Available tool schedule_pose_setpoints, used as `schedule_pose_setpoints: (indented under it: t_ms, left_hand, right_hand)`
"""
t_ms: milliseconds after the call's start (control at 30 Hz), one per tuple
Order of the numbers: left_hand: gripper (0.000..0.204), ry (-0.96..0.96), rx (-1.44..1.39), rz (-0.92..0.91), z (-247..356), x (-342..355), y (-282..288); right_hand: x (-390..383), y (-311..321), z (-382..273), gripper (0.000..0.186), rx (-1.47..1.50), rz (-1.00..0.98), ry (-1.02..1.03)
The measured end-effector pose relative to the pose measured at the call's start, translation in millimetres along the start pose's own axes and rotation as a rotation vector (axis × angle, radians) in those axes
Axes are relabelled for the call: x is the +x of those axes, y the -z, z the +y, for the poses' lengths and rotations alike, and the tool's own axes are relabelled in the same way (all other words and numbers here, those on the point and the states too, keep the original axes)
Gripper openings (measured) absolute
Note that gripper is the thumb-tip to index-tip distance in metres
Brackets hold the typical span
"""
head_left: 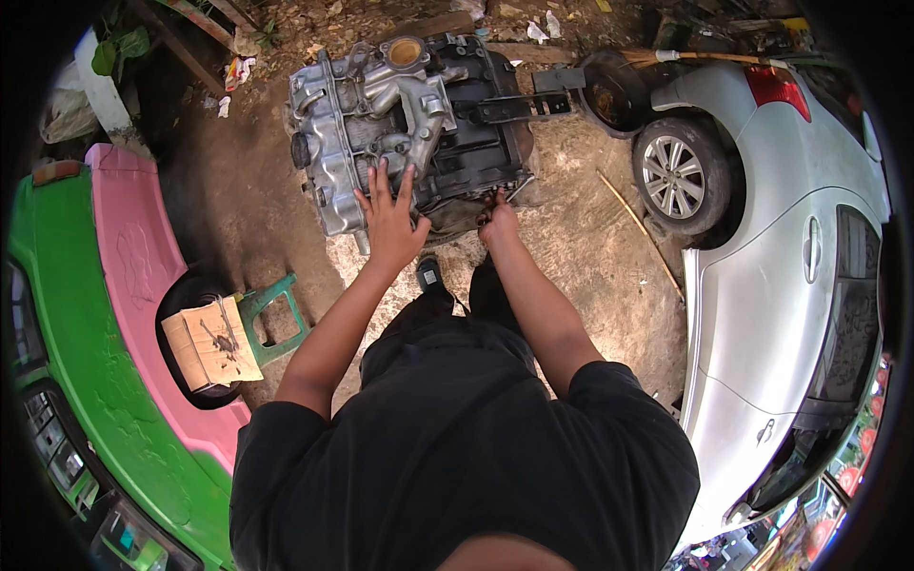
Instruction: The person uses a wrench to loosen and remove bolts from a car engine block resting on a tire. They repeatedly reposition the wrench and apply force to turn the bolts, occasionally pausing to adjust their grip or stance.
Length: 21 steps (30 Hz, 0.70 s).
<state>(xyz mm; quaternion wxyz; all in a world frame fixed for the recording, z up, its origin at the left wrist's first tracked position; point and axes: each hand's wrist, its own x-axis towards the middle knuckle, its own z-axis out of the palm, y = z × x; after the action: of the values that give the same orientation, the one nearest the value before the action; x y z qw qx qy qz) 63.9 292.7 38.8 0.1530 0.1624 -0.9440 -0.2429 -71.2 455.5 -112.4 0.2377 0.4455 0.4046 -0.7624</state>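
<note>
A car engine (328,128) lies on the ground in front of me, its silver metal cover on the left and a black part (466,143) on the right. My left hand (392,228) rests on its near edge, fingers spread over the silver metal and holding nothing. At the near right corner my right hand (497,221) is closed, its fingertips curled against the engine's lower black edge. A thin metal piece (520,187) shows just beside those fingers. What the right hand grips, if anything, is too small to make out.
A green and pink vehicle (133,228) stands on the left, a silver car (752,276) on the right. Near the left one are a green plastic stool (276,319) and a cardboard piece (195,347) with small dark parts. A thin stick (640,233) lies on the ground.
</note>
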Motion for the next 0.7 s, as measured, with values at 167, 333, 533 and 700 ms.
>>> schedule_pose_setpoints:
  t_ms: [167, 333, 533, 700]
  left_hand:
    - [0.086, -0.008, -0.005, 0.004, 0.5, 0.4, -0.3]
    - [0.088, -0.026, -0.010, 0.008, -3.1, 0.2, -2.4]
    - [0.087, -0.071, -0.019, -0.023, -3.0, 0.3, -3.1]
    - [0.093, -0.107, 0.023, -0.055, -1.2, 1.2, -3.6]
  right_hand:
    - [-3.4, 14.5, -5.4, 0.038, -0.096, 0.006, 0.070]
    - [-12.8, 86.0, -26.7, 0.042, -0.445, 0.045, 0.276]
    - [-31.1, 143.8, -65.8, 0.037, -1.199, -0.002, 0.656]
    - [-62.6, 121.1, -110.9, 0.029, -1.922, -0.123, 1.004]
